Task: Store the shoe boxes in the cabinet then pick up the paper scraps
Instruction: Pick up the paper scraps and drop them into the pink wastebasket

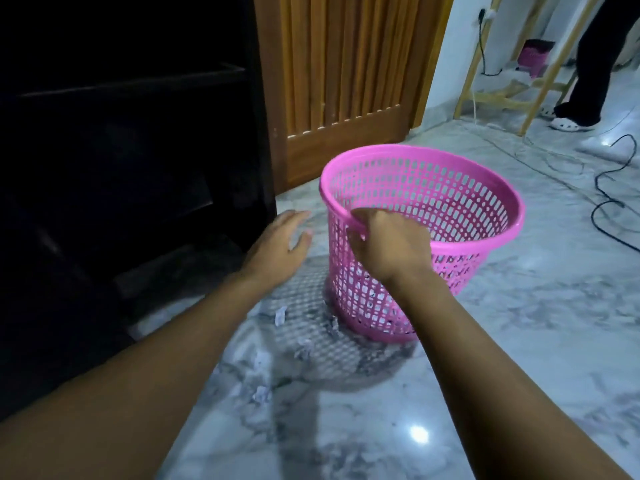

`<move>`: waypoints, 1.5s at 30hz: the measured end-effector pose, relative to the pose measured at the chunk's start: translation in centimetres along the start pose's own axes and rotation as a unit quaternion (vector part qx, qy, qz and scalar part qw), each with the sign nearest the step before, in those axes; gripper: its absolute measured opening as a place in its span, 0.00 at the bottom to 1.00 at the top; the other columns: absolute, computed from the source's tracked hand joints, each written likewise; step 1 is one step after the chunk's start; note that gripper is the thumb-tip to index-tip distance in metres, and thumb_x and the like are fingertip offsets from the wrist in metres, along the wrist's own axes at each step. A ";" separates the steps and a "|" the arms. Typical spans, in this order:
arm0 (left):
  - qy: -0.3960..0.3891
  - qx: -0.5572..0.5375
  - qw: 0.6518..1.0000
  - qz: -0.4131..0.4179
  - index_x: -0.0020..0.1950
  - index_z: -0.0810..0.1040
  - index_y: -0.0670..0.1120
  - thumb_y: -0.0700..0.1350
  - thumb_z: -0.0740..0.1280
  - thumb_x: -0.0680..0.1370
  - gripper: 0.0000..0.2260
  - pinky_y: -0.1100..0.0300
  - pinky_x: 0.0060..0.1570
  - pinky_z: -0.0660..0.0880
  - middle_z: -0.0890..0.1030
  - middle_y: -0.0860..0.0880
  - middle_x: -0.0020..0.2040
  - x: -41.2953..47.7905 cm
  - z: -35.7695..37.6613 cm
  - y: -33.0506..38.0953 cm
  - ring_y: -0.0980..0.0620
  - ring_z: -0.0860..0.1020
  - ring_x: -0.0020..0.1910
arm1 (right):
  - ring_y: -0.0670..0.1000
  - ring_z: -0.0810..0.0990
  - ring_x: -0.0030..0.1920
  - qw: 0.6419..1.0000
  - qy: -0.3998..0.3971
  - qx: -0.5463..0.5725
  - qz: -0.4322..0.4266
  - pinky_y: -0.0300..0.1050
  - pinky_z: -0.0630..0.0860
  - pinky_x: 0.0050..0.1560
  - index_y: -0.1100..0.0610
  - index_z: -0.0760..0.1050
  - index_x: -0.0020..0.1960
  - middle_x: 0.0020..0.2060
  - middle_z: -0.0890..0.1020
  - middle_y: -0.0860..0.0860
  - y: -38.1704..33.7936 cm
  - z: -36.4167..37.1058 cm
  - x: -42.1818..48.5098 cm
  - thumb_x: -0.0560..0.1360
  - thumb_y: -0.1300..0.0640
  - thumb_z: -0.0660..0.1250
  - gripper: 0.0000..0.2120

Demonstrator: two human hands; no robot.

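A pink perforated plastic basket (446, 202) stands tilted on the marble floor, leaning toward the right. My right hand (384, 247) is shut on its near left rim. Left of the basket, my left hand (280, 244) hovers above the floor with fingers spread and nothing in it. Small white paper scraps lie on the floor near the basket's base: one (280, 315), another (303, 351), a third (261, 394). The dark cabinet (121, 168) fills the left side; its inside is too dark to see shoe boxes.
A wooden slatted door (346, 81) stands behind the basket. At the far right a person's legs in dark trousers (588, 64) stand beside a wooden frame (502, 95). Black cables (609, 188) trail over the floor at right.
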State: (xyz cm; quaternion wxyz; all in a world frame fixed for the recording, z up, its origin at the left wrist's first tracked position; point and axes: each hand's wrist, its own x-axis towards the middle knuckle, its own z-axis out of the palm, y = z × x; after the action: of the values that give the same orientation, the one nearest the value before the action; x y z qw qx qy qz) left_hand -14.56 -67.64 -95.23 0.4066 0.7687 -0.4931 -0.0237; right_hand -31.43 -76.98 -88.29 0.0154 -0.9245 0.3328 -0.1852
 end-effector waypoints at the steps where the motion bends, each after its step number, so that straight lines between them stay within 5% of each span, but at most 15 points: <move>1: 0.000 -0.004 0.999 -0.042 0.73 0.70 0.45 0.47 0.63 0.82 0.20 0.67 0.66 0.60 0.69 0.47 0.72 -1.4 0.6 -1.4 0.49 0.67 0.71 | 0.59 0.83 0.51 1.000 0.021 -0.011 0.009 0.50 0.73 0.53 0.50 0.77 0.59 0.50 0.84 0.54 -0.6 0.4 0.1 0.79 0.49 0.60 0.12; 4: -0.041 0.038 0.977 -0.206 0.76 0.63 0.48 0.53 0.62 0.81 0.25 0.52 0.69 0.65 0.63 0.45 0.76 -6.4 2.3 -6.5 0.45 0.64 0.73 | 0.59 0.82 0.51 0.997 0.065 -0.027 0.029 0.51 0.70 0.57 0.52 0.76 0.61 0.51 0.83 0.55 -2.1 1.9 0.0 0.78 0.52 0.61 0.13; 7: -0.099 0.115 0.917 -0.368 0.79 0.55 0.51 0.58 0.60 0.80 0.30 0.45 0.72 0.61 0.54 0.42 0.79 -11.4 3.2 -10.6 0.42 0.52 0.77 | 0.59 0.82 0.52 0.995 0.088 -0.030 0.034 0.51 0.70 0.57 0.53 0.76 0.62 0.52 0.83 0.56 -2.4 2.5 0.0 0.78 0.51 0.62 0.14; 12: -0.112 0.169 0.862 -0.465 0.80 0.52 0.49 0.59 0.59 0.80 0.32 0.43 0.69 0.62 0.55 0.39 0.77 -16.0 3.5 -13.5 0.37 0.56 0.74 | 0.60 0.81 0.52 0.995 0.092 -0.046 0.017 0.51 0.71 0.53 0.53 0.75 0.62 0.52 0.83 0.58 -2.1 2.4 0.0 0.79 0.49 0.61 0.15; 17: -0.125 0.225 0.880 -0.399 0.75 0.64 0.46 0.50 0.61 0.81 0.23 0.48 0.64 0.68 0.60 0.39 0.73 -17.6 4.6 -14.2 0.39 0.63 0.70 | 0.60 0.82 0.52 0.994 0.094 -0.045 0.019 0.51 0.70 0.55 0.52 0.75 0.63 0.51 0.83 0.57 -2.1 2.6 -0.1 0.79 0.48 0.61 0.16; 23: -0.103 0.165 0.916 -0.352 0.61 0.77 0.41 0.32 0.62 0.73 0.17 0.52 0.55 0.73 0.70 0.38 0.61 -18.6 5.1 -15.2 0.38 0.75 0.56 | 0.59 0.81 0.53 0.995 0.091 -0.040 0.019 0.52 0.69 0.57 0.52 0.74 0.66 0.52 0.83 0.57 -2.0 2.6 -0.4 0.78 0.48 0.62 0.18; 30: 0.025 0.006 0.916 -0.399 0.50 0.81 0.39 0.26 0.58 0.72 0.16 0.62 0.37 0.71 0.78 0.40 0.45 -16.7 5.7 -14.2 0.40 0.79 0.42 | 0.58 0.81 0.52 0.994 0.100 -0.044 0.021 0.52 0.69 0.57 0.53 0.74 0.66 0.51 0.83 0.55 -2.1 2.7 -0.3 0.78 0.47 0.61 0.19; 34: 0.022 -0.083 0.887 -0.453 0.44 0.77 0.44 0.29 0.58 0.74 0.13 0.63 0.25 0.66 0.74 0.45 0.31 -14.6 5.6 -12.7 0.48 0.70 0.28 | 0.58 0.81 0.52 0.994 0.101 -0.043 0.023 0.52 0.69 0.58 0.52 0.73 0.67 0.51 0.83 0.55 -2.0 2.7 -0.4 0.78 0.47 0.61 0.19; 38: 0.019 -0.153 0.851 -0.502 0.48 0.74 0.42 0.37 0.55 0.78 0.08 0.59 0.33 0.67 0.75 0.39 0.37 -13.5 6.0 -12.9 0.44 0.69 0.31 | 0.58 0.81 0.52 0.994 0.100 -0.042 0.018 0.52 0.69 0.58 0.52 0.73 0.67 0.50 0.83 0.55 -2.0 2.8 -0.5 0.78 0.47 0.61 0.19; 42: -0.096 -0.026 0.907 -0.409 0.57 0.73 0.44 0.50 0.65 0.79 0.12 0.60 0.43 0.70 0.76 0.48 0.49 -14.8 6.5 -12.9 0.48 0.75 0.46 | 0.58 0.81 0.52 0.994 0.103 -0.044 0.016 0.53 0.69 0.58 0.53 0.73 0.67 0.51 0.83 0.55 -1.9 2.7 -0.5 0.78 0.47 0.62 0.20; 45: -0.121 0.037 0.929 -0.348 0.60 0.74 0.43 0.48 0.68 0.77 0.14 0.60 0.47 0.74 0.79 0.48 0.51 -16.1 7.5 -14.2 0.47 0.78 0.49 | 0.58 0.81 0.51 0.993 0.106 -0.049 0.014 0.53 0.70 0.59 0.53 0.73 0.67 0.50 0.83 0.55 -1.9 2.9 -0.5 0.78 0.47 0.62 0.19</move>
State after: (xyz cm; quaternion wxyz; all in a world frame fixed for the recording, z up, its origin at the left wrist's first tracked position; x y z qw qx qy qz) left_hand -15.54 -57.06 -115.32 0.2817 0.8977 -0.2407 -0.2384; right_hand -29.62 -75.48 -90.85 -0.0623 -0.8947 0.3536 -0.2655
